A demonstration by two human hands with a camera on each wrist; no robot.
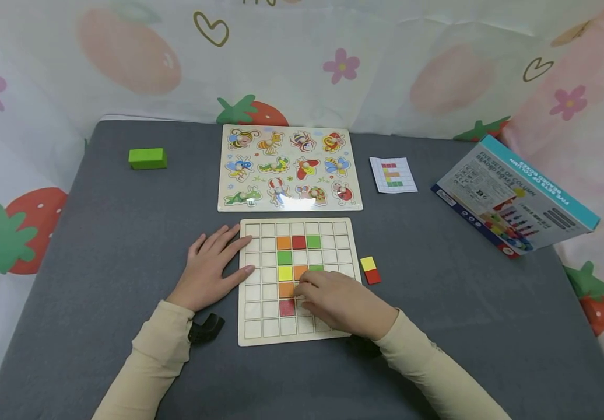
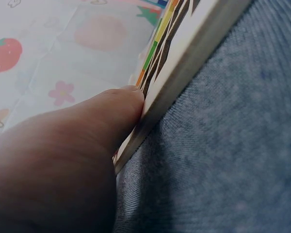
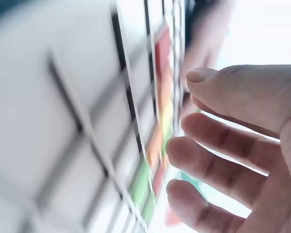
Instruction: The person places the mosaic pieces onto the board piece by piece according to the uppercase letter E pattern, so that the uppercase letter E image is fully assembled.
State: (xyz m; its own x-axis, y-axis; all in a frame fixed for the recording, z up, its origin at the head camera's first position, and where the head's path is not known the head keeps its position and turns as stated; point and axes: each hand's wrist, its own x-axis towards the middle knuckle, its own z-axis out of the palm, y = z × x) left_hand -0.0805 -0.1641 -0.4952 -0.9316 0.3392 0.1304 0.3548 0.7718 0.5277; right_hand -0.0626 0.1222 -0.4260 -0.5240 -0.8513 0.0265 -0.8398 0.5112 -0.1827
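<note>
A white wooden grid board [image 1: 261, 328] lies flat with several colored square tiles in its cells, among them a red tile [image 1: 287, 308], a yellow tile [image 1: 284, 273] and an orange tile [image 1: 285, 290]. My left hand [image 1: 213, 268] rests spread at its left edge; in the left wrist view the thumb [image 2: 111, 109] touches the board's side. Over the lower middle of the board is my right hand [image 1: 341, 300], its fingertips beside the orange tile. In the right wrist view its fingers [image 3: 208, 165] are loosely bent, with no tile visible between them.
Just right of the board lie a loose yellow tile [image 1: 367, 264] and a red tile [image 1: 372, 276]. Behind it is an insect picture puzzle [image 1: 290, 157], with a small pattern card [image 1: 393, 184] beside it. A box [image 1: 517, 198] stands at right, a green block [image 1: 147, 158] at far left.
</note>
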